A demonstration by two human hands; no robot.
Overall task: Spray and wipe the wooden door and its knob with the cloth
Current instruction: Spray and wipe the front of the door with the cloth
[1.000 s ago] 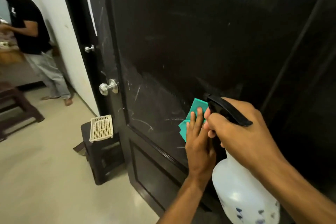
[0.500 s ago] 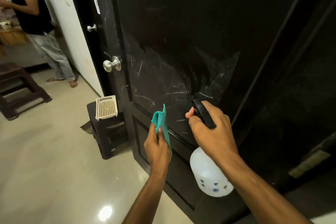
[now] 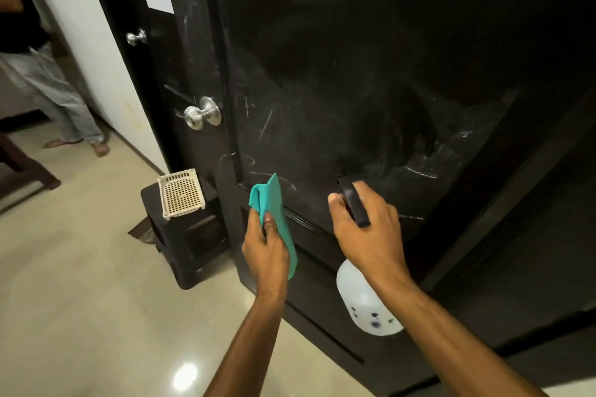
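Nearest us, our right hand (image 3: 367, 232) grips the black trigger head of a white translucent plastic spray bottle (image 3: 364, 300), which hangs below the wrist. Our left hand (image 3: 266, 248) pinches a folded teal cloth (image 3: 274, 203) held just before the dark wooden door (image 3: 354, 58), whose panel shows pale smears. Farther left sits its round silver metal knob (image 3: 201, 114), then a cream perforated plastic basket (image 3: 181, 193) on a dark stool (image 3: 190, 235).

A folded teal cloth (image 3: 274, 219) is gripped by the left hand (image 3: 266, 250) against the dark wooden door (image 3: 371, 74). A white plastic spray bottle with a black trigger head (image 3: 364, 296) is held by the right hand (image 3: 367, 232). A round silver metal knob (image 3: 202, 113) is seen up and to the left, a cream perforated basket (image 3: 181, 193) on a dark stool (image 3: 190, 235) below it.
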